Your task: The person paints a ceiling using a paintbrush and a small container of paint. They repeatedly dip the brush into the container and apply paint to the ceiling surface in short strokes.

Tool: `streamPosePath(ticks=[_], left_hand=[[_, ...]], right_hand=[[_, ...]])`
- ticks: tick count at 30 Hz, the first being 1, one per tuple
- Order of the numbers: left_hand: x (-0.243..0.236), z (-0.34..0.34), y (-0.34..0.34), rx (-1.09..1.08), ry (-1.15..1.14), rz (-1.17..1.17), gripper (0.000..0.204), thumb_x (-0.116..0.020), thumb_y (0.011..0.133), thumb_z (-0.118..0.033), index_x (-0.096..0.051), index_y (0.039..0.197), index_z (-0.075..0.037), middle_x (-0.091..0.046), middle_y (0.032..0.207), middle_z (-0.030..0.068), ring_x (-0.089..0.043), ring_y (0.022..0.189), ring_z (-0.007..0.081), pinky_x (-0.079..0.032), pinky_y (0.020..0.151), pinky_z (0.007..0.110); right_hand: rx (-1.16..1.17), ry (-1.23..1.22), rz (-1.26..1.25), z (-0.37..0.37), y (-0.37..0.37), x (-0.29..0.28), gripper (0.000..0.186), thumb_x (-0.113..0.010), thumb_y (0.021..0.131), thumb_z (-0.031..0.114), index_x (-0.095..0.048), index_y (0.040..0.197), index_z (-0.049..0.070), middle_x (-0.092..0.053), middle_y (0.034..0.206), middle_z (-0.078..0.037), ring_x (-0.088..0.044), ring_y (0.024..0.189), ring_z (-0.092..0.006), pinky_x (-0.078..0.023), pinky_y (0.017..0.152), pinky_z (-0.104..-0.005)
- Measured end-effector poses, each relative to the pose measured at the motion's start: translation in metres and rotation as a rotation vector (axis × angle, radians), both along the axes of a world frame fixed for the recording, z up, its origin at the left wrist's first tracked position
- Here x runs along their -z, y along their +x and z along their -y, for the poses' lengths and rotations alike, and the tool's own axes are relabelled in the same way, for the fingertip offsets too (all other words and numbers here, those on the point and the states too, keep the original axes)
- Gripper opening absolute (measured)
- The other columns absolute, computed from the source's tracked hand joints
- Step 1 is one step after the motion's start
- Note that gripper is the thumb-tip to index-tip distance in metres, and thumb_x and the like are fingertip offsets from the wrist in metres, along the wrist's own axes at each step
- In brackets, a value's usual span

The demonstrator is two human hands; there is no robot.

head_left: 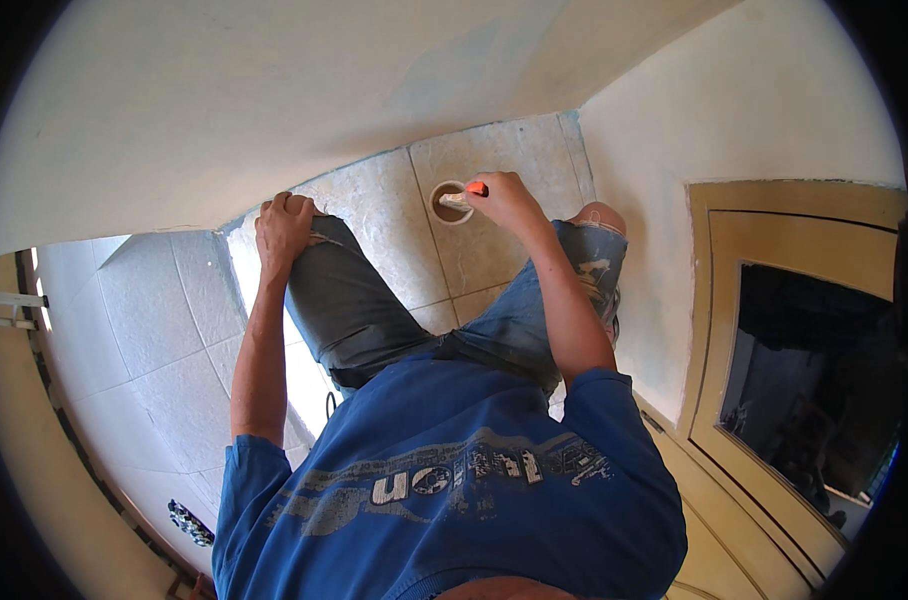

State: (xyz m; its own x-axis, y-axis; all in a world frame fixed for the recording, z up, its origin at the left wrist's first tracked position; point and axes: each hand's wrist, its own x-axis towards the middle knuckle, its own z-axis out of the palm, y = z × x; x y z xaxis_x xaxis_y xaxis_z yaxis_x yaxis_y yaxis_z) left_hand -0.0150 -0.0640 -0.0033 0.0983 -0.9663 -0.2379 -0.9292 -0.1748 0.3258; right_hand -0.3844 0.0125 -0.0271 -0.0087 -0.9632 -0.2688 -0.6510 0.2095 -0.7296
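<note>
My right hand is closed on a paintbrush with an orange handle, most of it hidden in the fist. Its pale bristles reach over the mouth of a small round pot; whether they touch the inside, I cannot tell. The pot stands on the floor tiles between my knees, close to the wall. My left hand is draped over my left knee, fingers bent loosely across it and partly hidden. Nothing shows in that hand.
A pale wall with faint bluish patches rises in front, meeting another wall in a corner at the right. A yellowish door frame with a dark pane stands right. Light floor tiles stretch left; a dark speckled object lies lower left.
</note>
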Motion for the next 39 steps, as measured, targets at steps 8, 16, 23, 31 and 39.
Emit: streamPosePath(ticks=[8,16,23,31,39], left_hand=[[0.001,0.0,0.0,-0.001,-0.004,-0.006,0.06,-0.064,0.087,-0.045,-0.066,0.131,-0.004,-0.063,0.132,0.0235,-0.061,0.12,0.0435,-0.047,0.106,0.048],[-0.001,-0.003,0.001,-0.005,-0.03,0.02,0.061,-0.064,0.087,-0.046,-0.066,0.132,-0.005,-0.063,0.132,0.0233,-0.061,0.12,0.0438,-0.047,0.106,0.047],[-0.006,-0.004,0.003,-0.019,-0.037,0.011,0.061,-0.065,0.087,-0.045,-0.066,0.132,-0.004,-0.063,0.132,0.0228,-0.061,0.12,0.0441,-0.047,0.106,0.048],[-0.005,-0.003,0.002,-0.023,-0.055,-0.009,0.06,-0.064,0.087,-0.044,-0.066,0.132,-0.004,-0.062,0.134,0.0231,-0.06,0.12,0.044,-0.047,0.106,0.048],[-0.002,0.001,0.001,-0.022,-0.049,-0.024,0.061,-0.063,0.086,-0.046,-0.067,0.131,-0.005,-0.063,0.133,0.0229,-0.06,0.121,0.0434,-0.047,0.106,0.047]], right_hand=[[0.032,-0.051,0.032,0.001,0.007,0.007,0.03,-0.074,0.089,0.028,-0.07,0.09,-0.002,-0.07,0.081,-0.023,-0.067,0.072,-0.0382,-0.052,0.067,-0.0437],[0.025,-0.111,0.033,0.002,0.013,0.02,0.029,-0.074,0.09,0.027,-0.071,0.09,-0.002,-0.069,0.076,-0.022,-0.066,0.068,-0.0385,-0.052,0.066,-0.0433],[0.141,-0.171,0.064,-0.001,0.005,0.015,0.033,-0.074,0.093,0.033,-0.073,0.092,0.0,-0.069,0.074,-0.02,-0.067,0.065,-0.033,-0.052,0.063,-0.0397],[0.298,-0.088,0.134,-0.002,-0.015,0.025,0.035,-0.071,0.095,0.034,-0.072,0.087,0.0,-0.069,0.067,-0.011,-0.066,0.061,-0.0198,-0.051,0.06,-0.0343],[0.396,-0.051,0.191,-0.002,-0.031,0.034,0.037,-0.068,0.097,0.036,-0.072,0.089,0.0,-0.073,0.07,-0.009,-0.067,0.061,-0.0155,-0.051,0.059,-0.0319]])
